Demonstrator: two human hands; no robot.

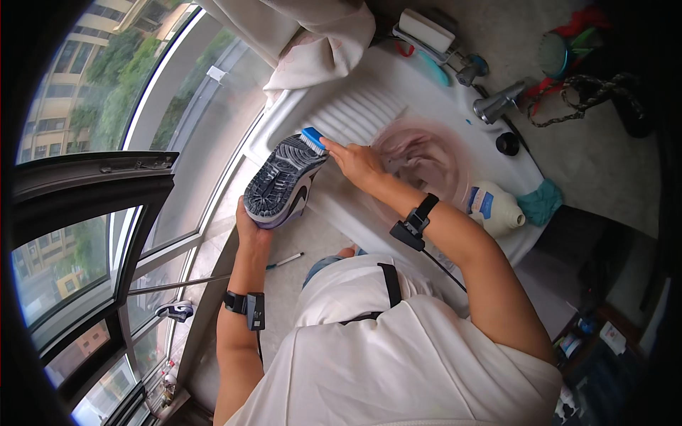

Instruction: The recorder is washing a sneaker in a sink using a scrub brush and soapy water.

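My left hand (252, 223) grips the heel of a sneaker (279, 181), whose dark patterned sole faces up. Blue plastic backs the scrub brush (314, 139) in my right hand (351, 161), and its white bristles rest on the toe end of the sole. Beneath and beside the shoe is a white laundry sink (341, 199) with a ribbed washboard (357, 114). Pinkish cloth (421, 154) lies in its round basin. Another sneaker (178, 311) rests on the window ledge at the lower left.
A metal faucet (498, 104), a black cap (507, 144), an uncapped detergent bottle (495, 207) and a teal cloth (544, 202) line the sink's right side. An open window sash (160, 213) stands at left. A pale curtain (325, 48) hangs over the sink's upper end.
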